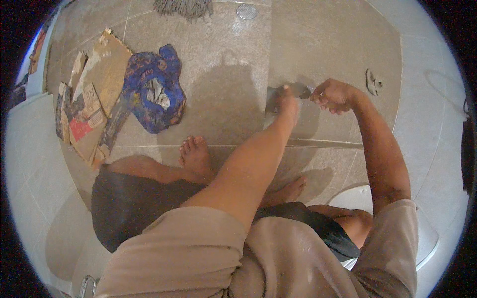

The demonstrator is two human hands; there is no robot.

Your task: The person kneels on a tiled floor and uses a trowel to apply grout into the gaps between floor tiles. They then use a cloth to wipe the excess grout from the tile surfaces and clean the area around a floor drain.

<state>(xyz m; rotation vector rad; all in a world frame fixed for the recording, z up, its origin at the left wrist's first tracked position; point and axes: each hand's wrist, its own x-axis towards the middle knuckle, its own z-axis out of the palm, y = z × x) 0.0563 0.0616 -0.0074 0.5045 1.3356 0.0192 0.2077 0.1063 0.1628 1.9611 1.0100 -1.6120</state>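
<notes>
My left hand (288, 103) is closed on a dark, smooth object (300, 90) just above the tiled floor. The thumb lies on top of it, and the hand hides its middle, so its kind does not show. Close on the right, my right hand (334, 96) has its fingers curled together at that object's right end. A small, pale, shiny bit (312, 90) shows at these fingertips, too small to name. Both arms reach forward over my bent legs and bare feet (195, 155).
Torn cardboard pieces (107, 67) lie at the left, touching a crumpled blue patterned bag (175, 99). At the far side are grey mop strands (184, 7) and a round floor drain (246, 11). A small grey loop (371, 82) lies right. A white toilet (354, 197) stands behind my right arm.
</notes>
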